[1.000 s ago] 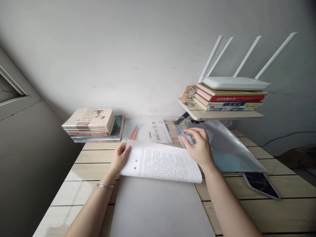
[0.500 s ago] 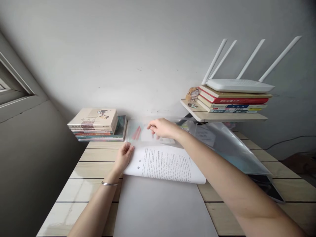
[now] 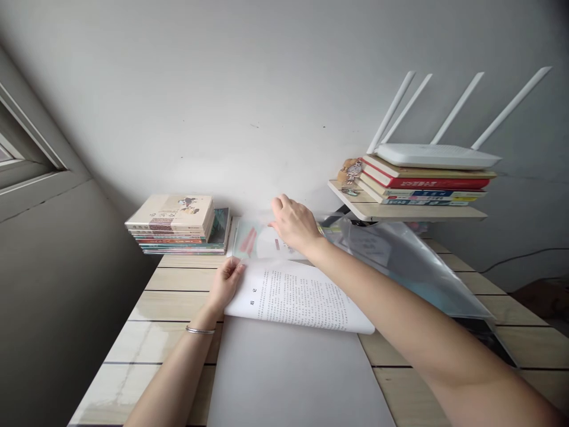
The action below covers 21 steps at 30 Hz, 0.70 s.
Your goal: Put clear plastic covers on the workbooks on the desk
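A book (image 3: 306,296) lies open in front of me, its printed page curling at the near edge. My left hand (image 3: 226,283) is closed on the book's left edge, fingers curled and thumb on top. Over the far part of the book, my right hand (image 3: 294,222) is raised with fingers bent, pinching what looks like a clear plastic sheet (image 3: 253,220); the exact grip is hard to see. Pink and red marks show through the plastic. Under the book a plain grey-white sheet (image 3: 293,373) stretches towards me.
A stack of books (image 3: 171,222) stands at the back left. On the right, a small raised shelf (image 3: 404,210) bears books and a white router (image 3: 438,155). Below it lie more clear plastic sleeves (image 3: 435,279) and a dark flat object (image 3: 484,338) on the slatted table (image 3: 146,338).
My right hand has lifted slightly, with its fingers curling in more. The left hand keeps its hold on the book's edge. The whole view has shifted a little.
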### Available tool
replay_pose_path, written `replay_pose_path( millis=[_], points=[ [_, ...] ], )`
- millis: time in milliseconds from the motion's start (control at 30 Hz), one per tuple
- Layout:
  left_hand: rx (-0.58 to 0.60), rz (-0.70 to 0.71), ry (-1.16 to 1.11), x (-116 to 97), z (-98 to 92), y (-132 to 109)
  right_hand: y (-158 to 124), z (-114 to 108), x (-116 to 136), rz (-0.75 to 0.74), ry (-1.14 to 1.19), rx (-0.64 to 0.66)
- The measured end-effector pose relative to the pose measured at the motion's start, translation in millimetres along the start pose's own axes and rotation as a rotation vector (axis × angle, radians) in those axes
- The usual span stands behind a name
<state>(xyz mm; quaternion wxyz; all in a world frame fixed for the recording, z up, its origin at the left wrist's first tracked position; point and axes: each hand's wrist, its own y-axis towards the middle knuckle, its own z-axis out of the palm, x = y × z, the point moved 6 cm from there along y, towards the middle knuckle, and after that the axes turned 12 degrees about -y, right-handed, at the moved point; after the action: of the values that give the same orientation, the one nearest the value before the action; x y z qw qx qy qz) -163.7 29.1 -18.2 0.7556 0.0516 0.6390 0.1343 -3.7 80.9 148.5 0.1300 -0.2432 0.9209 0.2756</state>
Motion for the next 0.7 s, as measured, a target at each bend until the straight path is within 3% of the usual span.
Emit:
replay_pose_path(
  millis=[100,167,400,500,700],
  points=[
    [0.003,0.021,-0.008,-0.3,-0.4,0.5,1.3,-5.2,-4.0,-0.042,0.072,-0.076],
    [0.005,0.034,-0.011,-0.5,-0.6,0.6,1.7,-4.5,-1.9,-0.1,0.152,-0.035],
    [0.006,0.024,-0.01,2.4,-1.6,0.9,-2.3,11.5,13.3,-0.232,0.531,0.595],
    [0.023,0.039,-0.001,4.5,-2.6,2.5,-4.8,16.6,18.4,-0.29,0.642,0.754],
    [-0.031,-0.02,-0.034,5.7,-4.1,3.3,-0.3,20.4,12.8,-0.348,0.73,0.754]
  ],
)
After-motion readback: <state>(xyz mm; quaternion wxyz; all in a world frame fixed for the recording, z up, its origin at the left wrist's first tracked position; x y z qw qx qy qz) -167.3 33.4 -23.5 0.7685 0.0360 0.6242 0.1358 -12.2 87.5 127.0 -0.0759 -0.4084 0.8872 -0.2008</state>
